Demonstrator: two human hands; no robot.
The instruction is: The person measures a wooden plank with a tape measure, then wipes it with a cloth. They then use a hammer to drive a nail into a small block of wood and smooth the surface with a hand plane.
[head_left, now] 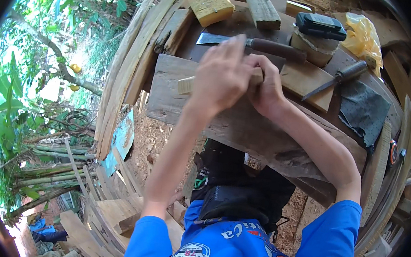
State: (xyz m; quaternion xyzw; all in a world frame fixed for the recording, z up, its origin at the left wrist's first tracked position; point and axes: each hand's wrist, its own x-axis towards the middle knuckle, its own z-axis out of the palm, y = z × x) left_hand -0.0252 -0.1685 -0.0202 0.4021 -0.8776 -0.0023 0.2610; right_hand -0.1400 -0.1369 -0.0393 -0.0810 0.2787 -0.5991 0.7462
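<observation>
A pale piece of wood (186, 85) lies over a grey weathered plank (169, 101). My left hand (222, 76) is stretched across the piece with its fingers straight, slightly blurred, and hides its middle. On the right, my right hand (268, 87) is closed round a wooden end (256, 77); whether both ends belong to one piece cannot be made out. Just beyond my hands is a broad-bladed knife with a brown wooden handle (277, 50), its blade (213, 39) to the left. A pointed tool with a round handle (351, 71) rests farther right.
Two wood blocks (211, 7) (264, 12) sit at the far side. A black case (320, 25) rests on a round block (313, 47), near a yellow plastic bag (364, 37). Dark cloth (364, 109) lies at right. Long boards (128, 69) edge the left; offcuts (116, 218) are below.
</observation>
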